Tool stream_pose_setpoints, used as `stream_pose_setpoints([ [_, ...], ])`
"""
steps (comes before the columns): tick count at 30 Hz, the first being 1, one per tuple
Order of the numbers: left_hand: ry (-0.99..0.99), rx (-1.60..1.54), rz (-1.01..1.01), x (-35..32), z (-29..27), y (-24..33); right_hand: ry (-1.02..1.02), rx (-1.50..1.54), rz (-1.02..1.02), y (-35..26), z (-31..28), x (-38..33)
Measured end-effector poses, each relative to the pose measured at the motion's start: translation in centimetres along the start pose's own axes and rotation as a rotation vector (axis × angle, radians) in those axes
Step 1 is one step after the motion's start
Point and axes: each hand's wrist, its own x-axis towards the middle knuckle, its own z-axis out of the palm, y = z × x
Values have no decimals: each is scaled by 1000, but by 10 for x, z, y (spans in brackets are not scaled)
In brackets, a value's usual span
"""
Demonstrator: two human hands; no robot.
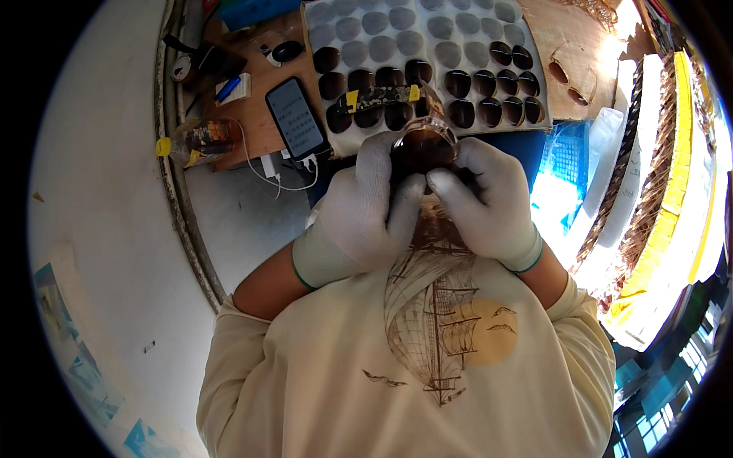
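Note:
Both my hands wear white knit gloves and meet in front of my chest. Between them is a pair of sunglasses with a dark brown lens [424, 149] facing up. My left hand [359, 206] grips its left side, thumb against the lower rim. My right hand [492, 198] pinches the right side, its thumb also at the lower edge. Just beyond my fingers lies a dark patterned strip [382, 98] with yellow ends; whether it joins the sunglasses I cannot tell. Behind it, a white lens tray [425, 47] holds rows of dark lenses in its nearer part, with grey hollows farther back.
Left of the tray lie a phone [295, 118] with a white cable, a blue pen [227, 90] and a yellow-capped bottle [200, 143]. Another pair of sunglasses [558, 72] rests on the wooden table at right. A blue basket [569, 160] and yellow-edged boxes [663, 198] stand right.

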Motion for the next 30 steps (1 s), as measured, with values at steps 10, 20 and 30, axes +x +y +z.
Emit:
stream_pose_setpoints([
  [10,34,84,104,15,5,4,-115,65,77,14,-23,14],
  [20,-467,207,-25,54,3,0,-260,66,-285,61,-54,38],
  [30,-44,333,62,255,86,-99,251,309,298,64,-118,-4],
])
